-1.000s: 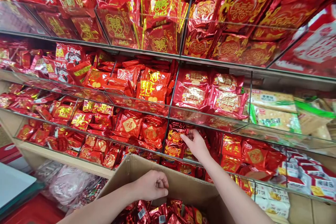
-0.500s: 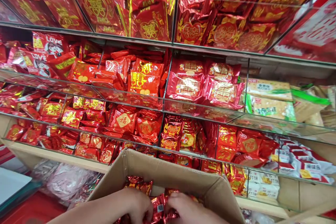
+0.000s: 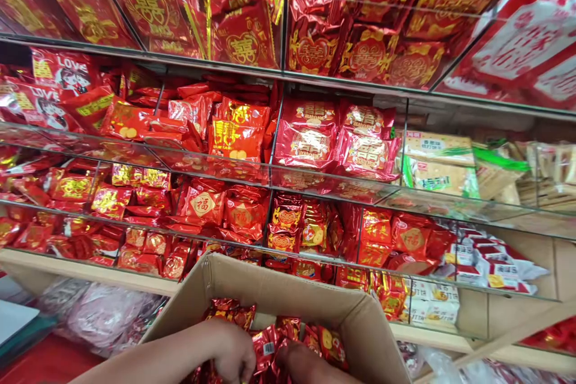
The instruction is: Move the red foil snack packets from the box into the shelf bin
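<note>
An open cardboard box [image 3: 256,273] stands at the bottom centre, with several shiny red-and-gold snack packets [image 3: 330,345] inside. Both hands reach down into it. My left hand [image 3: 233,353] has its fingers curled downward among the packets on the left side; its fingertips are mostly hidden, so what it grips cannot be made out. My right hand [image 3: 297,363] is closed on a red snack packet right of centre, its far fingers cut off by the frame's lower edge. Between the hands lies a red packet with a white barcode label [image 3: 268,348].
Behind the box rise tiered shelves with glass dividers [image 3: 276,126], filled with red wrapped snacks [image 3: 308,141]. Pale cracker packs [image 3: 441,162] and white-and-red packets [image 3: 490,261] fill the right side. Clear plastic bags [image 3: 105,318] lie lower left, near a red surface [image 3: 49,354].
The camera view has shifted slightly, so shelves and box appear a little further left. The right hand has turned and sunk lower in the box, showing more packets behind it. My left hand remains among the packets.
</note>
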`<state>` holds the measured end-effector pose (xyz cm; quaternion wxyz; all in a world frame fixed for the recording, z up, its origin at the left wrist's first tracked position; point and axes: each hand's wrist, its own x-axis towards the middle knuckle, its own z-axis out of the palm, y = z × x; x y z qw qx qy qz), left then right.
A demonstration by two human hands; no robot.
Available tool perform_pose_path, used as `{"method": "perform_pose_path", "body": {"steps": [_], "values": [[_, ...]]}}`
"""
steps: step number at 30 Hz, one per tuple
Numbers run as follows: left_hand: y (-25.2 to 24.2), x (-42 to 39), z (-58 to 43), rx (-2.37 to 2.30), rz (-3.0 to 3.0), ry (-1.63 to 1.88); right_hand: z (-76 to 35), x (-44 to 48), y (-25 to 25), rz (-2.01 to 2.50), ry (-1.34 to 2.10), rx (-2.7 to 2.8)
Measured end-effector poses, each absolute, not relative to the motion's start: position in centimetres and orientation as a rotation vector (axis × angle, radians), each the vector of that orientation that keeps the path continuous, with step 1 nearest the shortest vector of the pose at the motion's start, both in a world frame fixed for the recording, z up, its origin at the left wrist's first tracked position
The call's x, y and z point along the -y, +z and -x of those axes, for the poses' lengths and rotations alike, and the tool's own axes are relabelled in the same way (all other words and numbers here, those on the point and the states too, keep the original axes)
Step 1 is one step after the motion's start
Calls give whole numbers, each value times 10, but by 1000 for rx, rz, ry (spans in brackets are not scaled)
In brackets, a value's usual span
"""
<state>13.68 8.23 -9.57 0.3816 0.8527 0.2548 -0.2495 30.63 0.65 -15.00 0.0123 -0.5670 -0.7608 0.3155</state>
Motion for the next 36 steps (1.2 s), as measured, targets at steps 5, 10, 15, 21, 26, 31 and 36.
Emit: {"method": "perform_pose_path", "body": {"steps": [5, 10, 15, 21, 26, 31, 36], "values": [[-69, -95, -143, -735, -1968, -119, -322, -8, -106, 1857, 1177, 1901], [-63, -101, -155, -820, -1770, 329, -334, -20, -78, 1346, 1627, 981], [-58, -93, -162, -794, -1573, 415, -330, -20, -77, 1281, 1554, 1097], [-38, -89, -158, -696, -1263, 292, -335, -19, -72, 1312, 1290, 1280], [-32, -91, -152, -598, -995, 32, -337, -13, -57, 1274, 1001, 1474], [-38, -87, -157, -577, -1150, 176, -335, -11, -57, 1198, 1037, 1363], [-51, -85, -166, -666, -1282, 310, -337, -11, -60, 1124, 1400, 906]]}}
